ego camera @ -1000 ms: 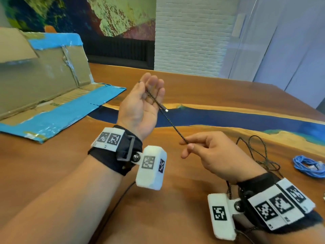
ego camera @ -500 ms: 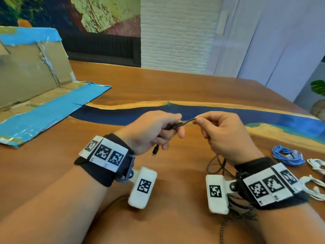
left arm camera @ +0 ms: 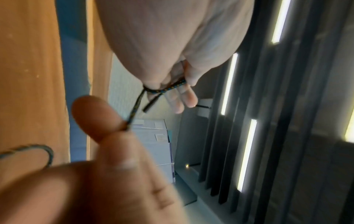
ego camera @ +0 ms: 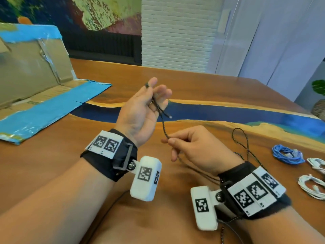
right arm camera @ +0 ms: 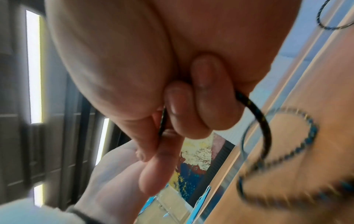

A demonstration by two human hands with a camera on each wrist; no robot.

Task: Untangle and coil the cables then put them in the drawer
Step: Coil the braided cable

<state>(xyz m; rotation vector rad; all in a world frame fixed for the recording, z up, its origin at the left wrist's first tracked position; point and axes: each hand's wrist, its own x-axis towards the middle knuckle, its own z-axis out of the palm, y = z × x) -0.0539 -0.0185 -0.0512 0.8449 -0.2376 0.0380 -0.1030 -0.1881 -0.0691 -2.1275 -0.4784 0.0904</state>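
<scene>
A black braided cable [ego camera: 164, 128] runs from my left hand [ego camera: 139, 111] down to my right hand [ego camera: 198, 148]. The left hand is raised above the table with its fingers mostly straight. The cable loops over its thumb side and between thumb and fingers [left arm camera: 172, 87], and the plug end [ego camera: 169, 116] dangles free. My right hand pinches the cable between thumb and forefinger [left arm camera: 107, 121], other fingers curled [right arm camera: 182, 109]. Slack trails under the right wrist and loops on the table [ego camera: 241, 138]. An open cardboard box with blue tape [ego camera: 35, 80] lies at the far left.
On the wooden table with its blue resin strip [ego camera: 228, 113], a coiled blue cable [ego camera: 286, 154] and two white cable bundles [ego camera: 314, 185] lie at the right. A plant [ego camera: 319, 87] stands past the right edge.
The hands, close together with the left one fisted round the cable, have parted. The left hand rose and turned palm inward with the cable looped on it. The right hand dropped lower.
</scene>
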